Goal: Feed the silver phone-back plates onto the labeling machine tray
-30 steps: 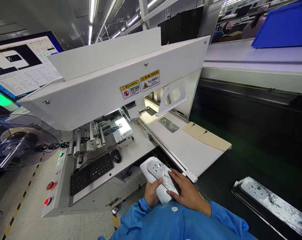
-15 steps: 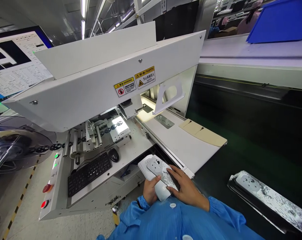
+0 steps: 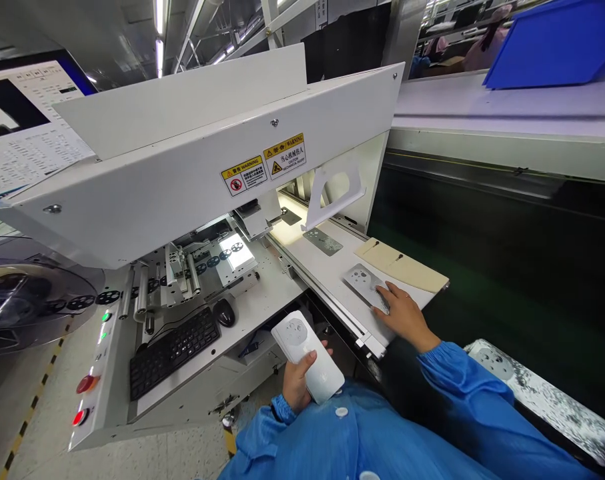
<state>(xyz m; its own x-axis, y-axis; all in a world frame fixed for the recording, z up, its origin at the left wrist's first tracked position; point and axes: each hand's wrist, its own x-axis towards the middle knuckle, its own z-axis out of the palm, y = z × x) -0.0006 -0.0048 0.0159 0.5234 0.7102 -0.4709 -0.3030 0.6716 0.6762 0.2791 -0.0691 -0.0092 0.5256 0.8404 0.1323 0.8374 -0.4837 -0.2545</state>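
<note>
My left hand (image 3: 298,381) is closed around a white phone back panel (image 3: 316,350), or a thin stack of them, in front of my body. Its circle of camera holes points away from me. My right hand (image 3: 406,312) reaches to the white feed bed (image 3: 349,313) and grips the near end of a grey phone back panel (image 3: 361,279), thumb on one edge and fingers on the other. That panel appears to rest on the bed. Farther in lies another grey panel (image 3: 323,241), with a third (image 3: 291,216) under the machine's light.
A white machine (image 3: 197,167) with warning labels spans the bed. Keyboard (image 3: 175,347) and mouse (image 3: 224,312) sit on its ledge. A cream strip (image 3: 407,265) edges the bed. At right, patterned panels (image 3: 547,393) lie on the dark belt (image 3: 482,267); a blue bin (image 3: 552,50) stands behind.
My right hand has left the left hand's panels and moved forward and right, carrying the grey panel onto the bed. My left hand keeps the white panel. The view has shifted slightly.
</note>
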